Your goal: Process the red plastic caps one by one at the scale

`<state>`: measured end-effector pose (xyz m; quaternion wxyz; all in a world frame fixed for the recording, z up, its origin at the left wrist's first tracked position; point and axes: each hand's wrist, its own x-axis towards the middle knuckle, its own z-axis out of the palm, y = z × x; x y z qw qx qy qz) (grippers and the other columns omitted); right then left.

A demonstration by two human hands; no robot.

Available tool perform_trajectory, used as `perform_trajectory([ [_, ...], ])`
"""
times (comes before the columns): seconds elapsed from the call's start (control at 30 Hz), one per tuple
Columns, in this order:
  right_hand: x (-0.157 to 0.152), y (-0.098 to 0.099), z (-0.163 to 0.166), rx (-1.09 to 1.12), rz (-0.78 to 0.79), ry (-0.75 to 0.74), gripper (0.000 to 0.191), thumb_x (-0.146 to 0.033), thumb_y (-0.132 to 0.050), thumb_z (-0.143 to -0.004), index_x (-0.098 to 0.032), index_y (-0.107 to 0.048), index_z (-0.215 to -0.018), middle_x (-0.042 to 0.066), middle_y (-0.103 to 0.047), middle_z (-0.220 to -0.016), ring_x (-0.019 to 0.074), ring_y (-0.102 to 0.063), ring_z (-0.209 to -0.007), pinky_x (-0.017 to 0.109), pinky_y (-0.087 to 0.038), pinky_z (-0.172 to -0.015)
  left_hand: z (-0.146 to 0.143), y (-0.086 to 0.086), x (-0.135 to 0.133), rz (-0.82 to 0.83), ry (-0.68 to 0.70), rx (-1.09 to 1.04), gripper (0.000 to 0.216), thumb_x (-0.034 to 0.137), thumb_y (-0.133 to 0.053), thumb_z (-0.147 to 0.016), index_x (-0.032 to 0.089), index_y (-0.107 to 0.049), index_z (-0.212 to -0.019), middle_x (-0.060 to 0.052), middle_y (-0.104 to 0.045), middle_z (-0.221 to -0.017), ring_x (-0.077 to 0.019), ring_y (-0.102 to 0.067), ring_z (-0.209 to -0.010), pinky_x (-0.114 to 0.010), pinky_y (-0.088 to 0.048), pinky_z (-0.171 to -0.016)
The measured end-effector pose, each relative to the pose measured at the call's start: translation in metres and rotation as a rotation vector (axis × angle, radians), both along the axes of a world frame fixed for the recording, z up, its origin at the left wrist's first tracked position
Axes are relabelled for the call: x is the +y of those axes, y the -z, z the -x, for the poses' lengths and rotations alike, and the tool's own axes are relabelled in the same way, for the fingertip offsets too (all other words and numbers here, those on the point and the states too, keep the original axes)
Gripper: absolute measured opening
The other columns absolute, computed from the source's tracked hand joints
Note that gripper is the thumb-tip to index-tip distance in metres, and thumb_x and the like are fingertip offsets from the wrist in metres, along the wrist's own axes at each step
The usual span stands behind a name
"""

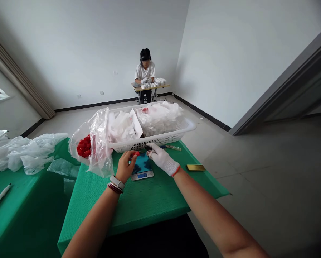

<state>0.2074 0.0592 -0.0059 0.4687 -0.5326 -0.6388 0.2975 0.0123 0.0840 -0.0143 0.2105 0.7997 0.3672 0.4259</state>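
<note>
My left hand (126,165) is bare, with a watch and a bead bracelet on the wrist. Its fingers pinch a small red cap (136,153) just above a small digital scale (141,168) with a blue top. My right hand (161,157) wears a white knit glove and is closed on a small dark item over the far edge of the scale; I cannot make out what it is. Just to the left, a clear plastic bag (96,147) holds several red caps (83,146).
A white plastic basket (187,126) full of crumpled clear bags stands behind the scale on the green-covered table (139,204). A gold phone (195,167) lies at the right edge. More bags pile on a second green table (23,152) to the left. A person sits working at a far table (149,86).
</note>
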Motion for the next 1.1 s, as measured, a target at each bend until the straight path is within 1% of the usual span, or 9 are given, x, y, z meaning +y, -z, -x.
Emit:
perform_trajectory([
  [0.1,0.017,0.005,0.001,0.191,0.016,-0.155,0.025,-0.041,-0.050,-0.088,-0.017,-0.058,-0.094,0.002,-0.060,-0.084,0.0130,-0.054,-0.073,0.026,-0.046,-0.070,0.000,-0.001,0.009,0.012,0.034,0.045,0.025,0.034,-0.045,-0.097,0.019,-0.064,-0.102,-0.006,-0.067,-0.096,-0.0173,-0.062,-0.083,-0.028,-0.051,-0.072],
  [0.2,0.029,0.014,0.001,0.254,0.010,-0.223,0.034,-0.048,-0.046,-0.091,-0.018,-0.055,-0.080,0.001,-0.056,-0.075,0.0124,-0.050,-0.067,0.025,-0.042,-0.064,0.000,0.003,0.018,0.014,0.066,0.080,0.024,0.033,-0.043,-0.098,0.018,-0.062,-0.102,-0.006,-0.068,-0.093,-0.0177,-0.063,-0.082,-0.029,-0.051,-0.074],
  [0.3,0.031,0.025,-0.002,0.199,-0.012,-0.171,0.042,-0.055,-0.045,-0.091,-0.018,-0.055,-0.074,0.000,-0.055,-0.070,0.0131,-0.049,-0.066,0.026,-0.040,-0.063,-0.001,0.010,0.024,0.009,0.079,0.110,0.023,0.031,-0.042,-0.097,0.018,-0.061,-0.100,-0.007,-0.068,-0.092,-0.0191,-0.064,-0.084,-0.031,-0.051,-0.075],
  [0.4,0.026,0.030,-0.005,0.195,0.036,-0.144,0.047,-0.063,-0.049,-0.086,-0.017,-0.059,-0.077,0.002,-0.058,-0.071,0.0144,-0.052,-0.067,0.026,-0.041,-0.063,-0.003,0.014,0.026,-0.012,0.090,0.113,0.022,0.030,-0.042,-0.096,0.018,-0.060,-0.100,-0.008,-0.068,-0.091,-0.0203,-0.064,-0.086,-0.032,-0.052,-0.076],
  [0.53,0.023,0.021,-0.005,0.421,0.143,-0.165,0.053,-0.070,-0.049,-0.081,-0.018,-0.056,-0.075,0.001,-0.054,-0.067,0.0134,-0.047,-0.059,0.026,-0.038,-0.056,-0.003,0.014,0.025,-0.009,0.094,0.061,0.021,0.028,-0.040,-0.096,0.019,-0.059,-0.099,-0.007,-0.067,-0.086,-0.0202,-0.065,-0.080,-0.032,-0.053,-0.073],
  [0.7,0.030,0.012,-0.005,0.541,0.193,-0.146,0.056,-0.073,-0.049,-0.078,-0.020,-0.051,-0.061,0.000,-0.046,-0.058,0.0130,-0.039,-0.053,0.027,-0.036,-0.051,0.003,0.011,0.029,-0.020,0.096,0.073,0.019,0.024,-0.041,-0.095,0.022,-0.059,-0.098,-0.005,-0.069,-0.082,-0.0198,-0.067,-0.075,-0.032,-0.056,-0.069],
  [0.83,0.027,0.018,-0.008,0.613,0.272,-0.051,0.059,-0.077,-0.046,-0.077,-0.020,-0.054,-0.061,0.003,-0.050,-0.057,0.0150,-0.045,-0.053,0.029,-0.040,-0.050,0.006,0.015,0.035,-0.055,0.057,0.087,0.018,0.027,-0.047,-0.093,0.023,-0.062,-0.101,-0.005,-0.073,-0.085,-0.0212,-0.070,-0.076,-0.032,-0.059,-0.066],
  [0.97,0.015,0.030,-0.006,0.672,0.285,-0.023,0.066,-0.082,-0.041,-0.075,-0.020,-0.058,-0.064,0.005,-0.053,-0.058,0.0158,-0.047,-0.052,0.029,-0.042,-0.048,0.006,0.020,0.037,-0.048,0.021,0.107,0.020,0.032,-0.050,-0.092,0.024,-0.066,-0.102,-0.006,-0.075,-0.087,-0.0235,-0.072,-0.077,-0.035,-0.061,-0.067],
  [1.1,0.006,0.039,-0.005,0.604,0.320,0.005,0.061,-0.075,-0.040,-0.083,-0.020,-0.066,-0.071,0.008,-0.060,-0.063,0.0203,-0.057,-0.061,0.031,-0.048,-0.051,0.008,0.028,0.035,-0.030,0.032,0.148,0.023,0.034,-0.050,-0.091,0.025,-0.068,-0.103,-0.007,-0.076,-0.086,-0.0249,-0.073,-0.075,-0.036,-0.062,-0.067],
])
